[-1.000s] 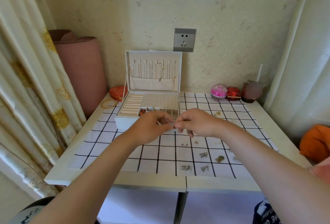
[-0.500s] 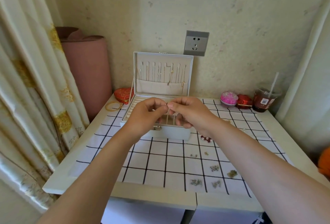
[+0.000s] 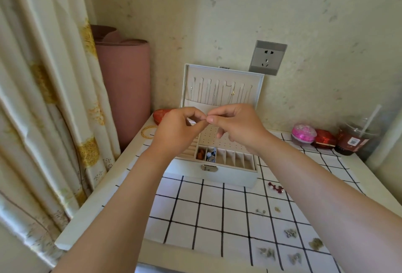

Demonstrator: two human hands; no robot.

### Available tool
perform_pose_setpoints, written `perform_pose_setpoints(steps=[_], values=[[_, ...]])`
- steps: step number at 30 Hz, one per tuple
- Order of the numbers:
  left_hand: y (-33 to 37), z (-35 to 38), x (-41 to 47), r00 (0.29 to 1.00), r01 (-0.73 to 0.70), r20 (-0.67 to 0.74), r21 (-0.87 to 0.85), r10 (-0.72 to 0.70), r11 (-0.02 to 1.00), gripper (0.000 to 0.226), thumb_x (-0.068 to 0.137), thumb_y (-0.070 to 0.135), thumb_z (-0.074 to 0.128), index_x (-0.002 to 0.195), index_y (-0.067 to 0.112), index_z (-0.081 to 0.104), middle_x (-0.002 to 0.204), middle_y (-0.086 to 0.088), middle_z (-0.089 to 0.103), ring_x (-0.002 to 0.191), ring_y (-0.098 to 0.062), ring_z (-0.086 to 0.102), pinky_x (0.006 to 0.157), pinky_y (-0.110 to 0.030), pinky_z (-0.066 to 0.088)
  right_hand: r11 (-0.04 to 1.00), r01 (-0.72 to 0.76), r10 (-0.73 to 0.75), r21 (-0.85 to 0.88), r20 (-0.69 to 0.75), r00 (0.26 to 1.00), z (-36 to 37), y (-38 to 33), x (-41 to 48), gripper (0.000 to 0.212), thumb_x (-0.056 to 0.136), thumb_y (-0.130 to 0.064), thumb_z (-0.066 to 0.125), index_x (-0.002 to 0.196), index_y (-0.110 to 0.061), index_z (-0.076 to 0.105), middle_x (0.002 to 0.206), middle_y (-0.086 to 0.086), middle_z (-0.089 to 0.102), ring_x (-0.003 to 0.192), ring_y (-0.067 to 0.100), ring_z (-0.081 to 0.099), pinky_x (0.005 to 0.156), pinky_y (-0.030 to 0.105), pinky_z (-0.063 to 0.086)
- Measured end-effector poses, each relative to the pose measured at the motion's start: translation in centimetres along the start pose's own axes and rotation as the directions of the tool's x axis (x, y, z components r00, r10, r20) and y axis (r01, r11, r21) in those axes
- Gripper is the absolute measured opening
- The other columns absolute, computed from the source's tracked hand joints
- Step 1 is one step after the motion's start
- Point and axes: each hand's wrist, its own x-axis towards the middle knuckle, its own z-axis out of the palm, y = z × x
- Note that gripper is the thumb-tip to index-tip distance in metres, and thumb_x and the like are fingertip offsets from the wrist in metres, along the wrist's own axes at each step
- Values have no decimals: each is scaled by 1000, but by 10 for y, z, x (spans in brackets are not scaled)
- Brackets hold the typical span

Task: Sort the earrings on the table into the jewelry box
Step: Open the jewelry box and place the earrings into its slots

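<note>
From the head view, the left hand (image 3: 178, 133) and the right hand (image 3: 237, 124) were raised together over the open jewelry box (image 3: 217, 174), in front of its upright lid (image 3: 221, 89); each hand had thumb and forefinger pinched closed, the other fingers curled, and the pinched tips of the two hands met; whether anything lay between them could not be told, being too small to see.

The jewelry box stood at the back of a white table (image 3: 104, 196), on a checked cloth (image 3: 208, 214), latch facing the person; in its front row of narrow compartments, the leftmost held red pieces (image 3: 200, 154) and the one beside it blue-and-white pieces (image 3: 211, 156); thin chains hung inside the lid.

Loose earrings (image 3: 290, 233) lay in small clusters on the cloth at the near right, well apart from the box; a red-and-pearl cluster (image 3: 275, 187) lay just beside the box's right front corner.

Left of the box lay a gold bangle (image 3: 148, 131) and a red case (image 3: 162, 115); at the back right stood a pink round case (image 3: 304, 132), a red box (image 3: 324, 138) and a drink cup (image 3: 353, 142) with a straw; a wall socket (image 3: 267, 57) was above the lid; a pink roll (image 3: 125, 89) and a curtain (image 3: 43, 98) were at the left.
</note>
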Motion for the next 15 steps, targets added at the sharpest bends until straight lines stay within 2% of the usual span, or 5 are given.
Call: perform_pose_setpoints(steps=[4, 6, 9, 13, 15], values=[[-9, 4, 10, 998, 51, -28, 25, -51, 998, 5, 88, 33, 71, 87, 29, 73, 76, 20, 65, 64, 12, 53, 57, -10, 36, 996, 30, -32, -88, -24, 999, 7, 3, 16, 7, 88, -13, 75, 94, -13, 78, 91, -2, 77, 59, 21, 71, 43, 10, 41], [-10, 6, 16, 990, 132, -20, -132, -136, 982, 8, 88, 31, 71, 90, 24, 74, 79, 15, 67, 63, 10, 55, 59, -8, 39, 990, 75, -79, -118, -35, 996, 9, 5, 24, 6, 90, -13, 72, 94, -13, 77, 90, -1, 76, 63, 23, 72, 43, 9, 41], [-8, 8, 21, 928, 362, 79, -422, -364, 831, 8, 90, 30, 69, 91, 23, 74, 84, 12, 71, 58, 0, 59, 50, -14, 43, 980, 153, -158, -128, -35, 987, 9, 9, 33, 6, 91, -11, 70, 94, -14, 75, 90, -1, 74, 67, 22, 73, 45, 9, 42], [-8, 15, 26, 829, 545, 225, -532, -513, 648, 15, 91, 31, 68, 100, 19, 72, 84, 9, 71, 57, -4, 58, 47, -18, 40, 973, 200, -202, -115, -2, 979, 9, 14, 39, 7, 91, -9, 70, 94, -12, 76, 86, -1, 75, 64, 20, 72, 48, 11, 45], [-8, 17, 30, 780, 607, 310, -585, -544, 538, 18, 91, 31, 68, 101, 16, 71, 77, 9, 69, 55, -6, 53, 43, -16, 36, 962, 239, -242, -132, -8, 970, 7, 17, 41, 8, 91, -10, 70, 95, -13, 76, 90, -4, 75, 56, 19, 69, 52, 19, 51]])
